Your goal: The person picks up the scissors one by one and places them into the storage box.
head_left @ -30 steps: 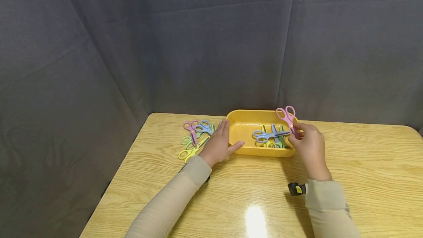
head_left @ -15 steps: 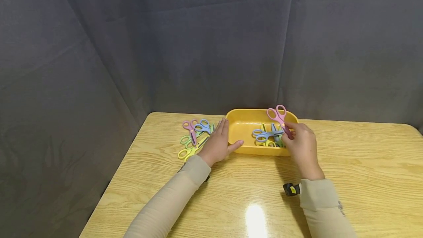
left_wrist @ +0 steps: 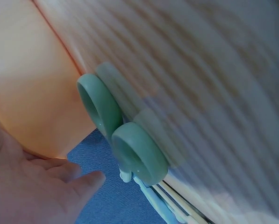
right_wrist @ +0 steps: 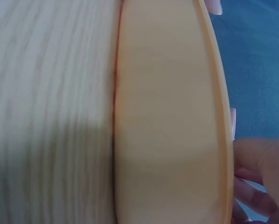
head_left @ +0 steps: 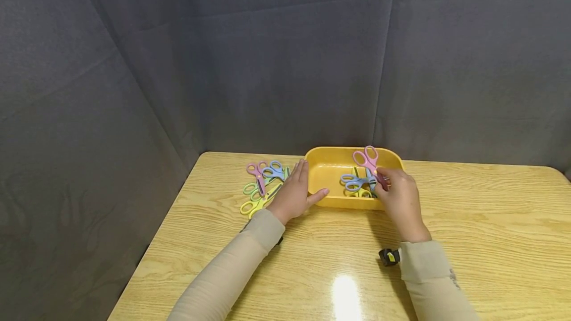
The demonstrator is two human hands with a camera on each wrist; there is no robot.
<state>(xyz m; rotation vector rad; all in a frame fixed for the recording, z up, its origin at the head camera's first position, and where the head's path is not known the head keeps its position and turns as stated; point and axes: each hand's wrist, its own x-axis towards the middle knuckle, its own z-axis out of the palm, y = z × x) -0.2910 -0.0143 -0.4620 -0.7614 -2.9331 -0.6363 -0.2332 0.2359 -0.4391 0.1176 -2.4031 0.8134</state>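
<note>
My right hand (head_left: 401,204) pinches pink scissors (head_left: 371,166) by the blade end, handle loops up, over the right part of a yellow plastic bin (head_left: 343,202). Beneath them in the bin lie blue scissors (head_left: 355,182), yellow scissors (head_left: 356,193) and others partly hidden by that hand. At the bin's left end rests my left hand (head_left: 292,194), fingers straight along the wall and thumb over the front rim. In the left wrist view, green scissors (left_wrist: 141,156) show their loops close to the bin wall (left_wrist: 36,84). The right wrist view shows mostly the bin's outer side (right_wrist: 172,107).
Left of the bin, a loose pile holds pink scissors (head_left: 259,180), blue scissors (head_left: 273,171), yellow scissors (head_left: 254,206) and green ones. The wooden table (head_left: 482,222) ends at the back against a grey curtain (head_left: 285,63).
My right hand has moved left with the pink scissors, from the bin's right end to over the scissors inside, and lowered them slightly. The left hand has stayed put.
</note>
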